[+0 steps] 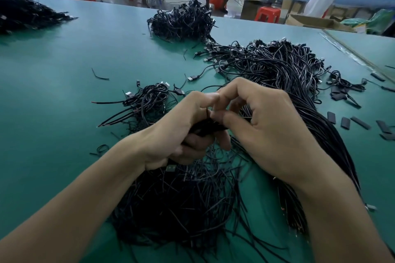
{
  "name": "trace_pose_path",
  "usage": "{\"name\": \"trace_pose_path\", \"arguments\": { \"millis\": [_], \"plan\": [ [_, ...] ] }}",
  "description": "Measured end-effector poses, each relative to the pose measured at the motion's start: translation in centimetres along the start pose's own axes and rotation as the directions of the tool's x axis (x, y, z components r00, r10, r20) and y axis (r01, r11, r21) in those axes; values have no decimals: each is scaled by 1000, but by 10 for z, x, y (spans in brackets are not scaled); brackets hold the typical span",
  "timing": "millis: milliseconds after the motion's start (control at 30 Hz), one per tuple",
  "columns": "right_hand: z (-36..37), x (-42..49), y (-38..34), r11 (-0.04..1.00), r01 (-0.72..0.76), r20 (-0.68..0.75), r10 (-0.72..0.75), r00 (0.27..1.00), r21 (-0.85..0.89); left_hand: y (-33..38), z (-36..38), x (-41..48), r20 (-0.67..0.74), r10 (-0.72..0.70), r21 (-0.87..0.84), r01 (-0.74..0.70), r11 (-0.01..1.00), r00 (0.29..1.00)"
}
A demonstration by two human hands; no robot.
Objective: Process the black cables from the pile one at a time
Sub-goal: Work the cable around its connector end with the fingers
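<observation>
My left hand [183, 126] and my right hand [263, 126] meet over the green table [64, 102], just above a loose heap of thin black cables [181, 203]. The left hand grips a small bundle of black cables [208, 127], fingers curled round it. The right hand pinches the end of a cable from that bundle between thumb and forefinger; the end itself is mostly hidden by the fingers. A long thick pile of black USB cables [284, 74] runs from the upper right down past my right wrist.
A small coiled cluster of cables [147, 98] lies to the left of my hands. Other piles sit farther back [183, 21] and at the far left [23, 13]. Short black sleeve pieces [346, 123] lie scattered at right. Red stools and a person stand beyond the table.
</observation>
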State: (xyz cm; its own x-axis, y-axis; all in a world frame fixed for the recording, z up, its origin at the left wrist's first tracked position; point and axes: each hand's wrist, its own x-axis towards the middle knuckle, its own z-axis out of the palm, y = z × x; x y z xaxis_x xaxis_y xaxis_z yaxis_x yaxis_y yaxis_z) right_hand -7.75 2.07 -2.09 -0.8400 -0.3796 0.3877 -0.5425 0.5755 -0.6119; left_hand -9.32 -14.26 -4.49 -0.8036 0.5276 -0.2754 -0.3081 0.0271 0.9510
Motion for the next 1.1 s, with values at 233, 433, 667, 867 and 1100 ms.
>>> {"name": "trace_pose_path", "arguments": {
  "millis": [233, 433, 667, 867, 1100],
  "plan": [
    [-5, 0, -2, 998, -16, 68, 13, 998, 54, 1, -6, -12, 223, 62, 324, -134, 937, 973],
    [-2, -1, -5, 992, -1, 71, 10, 997, -122, -6, -4, -6, 70, 43, 441, -70, 895, 997],
    [2, 0, -7, 992, -32, 135, 48, 990, -120, -10, -2, -2, 3, 48, 520, -43, 853, 999],
    [8, 0, -6, 990, -66, 116, 80, 990, -127, -8, 0, -1, -10, 64, 512, -50, 858, 998],
    [17, 0, -6, 987, -89, 116, 105, 988, -134, -10, 0, 0, -69, 53, 574, -4, 819, 996]
  ]
}}
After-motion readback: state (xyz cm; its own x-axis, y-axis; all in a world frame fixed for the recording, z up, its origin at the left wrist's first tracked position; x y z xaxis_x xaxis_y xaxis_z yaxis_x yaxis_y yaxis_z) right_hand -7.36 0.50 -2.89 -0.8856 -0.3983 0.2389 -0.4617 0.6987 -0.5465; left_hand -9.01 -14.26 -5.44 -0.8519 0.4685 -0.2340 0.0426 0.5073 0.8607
